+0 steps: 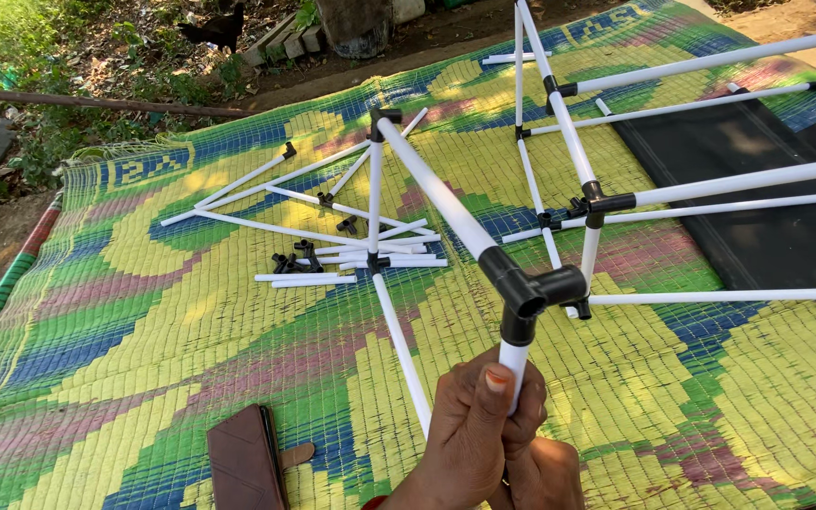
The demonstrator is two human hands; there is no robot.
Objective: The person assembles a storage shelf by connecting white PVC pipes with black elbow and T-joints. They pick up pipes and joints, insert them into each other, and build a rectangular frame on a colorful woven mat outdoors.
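White plastic tubing is filling most of what we are seeing: a half-built frame [606, 198] of white rods and black joints is standing on the right, crowding close to the piece we are holding, over a black cloth panel [757, 189]. Everything is lying on a woven mat [144, 321] of green, yellow, blue and pink. Beyond our piece, loose white rods [266, 194] are lying scattered, too tangled for us to be counting surely, with about five small black connectors [297, 257] among them. One brown wallet [246, 463] is lying near the bottom edge.

We are gripping one upright white tube [514, 364] low in the middle: our left hand [474, 430] is wrapping its fingers shut around it, thumb pressing the front, and our right hand [542, 472] is sitting just behind, its fingers mostly hidden. A black three-way joint [526, 288] is capping the tube, a long white rod [436, 189] slanting away from it.
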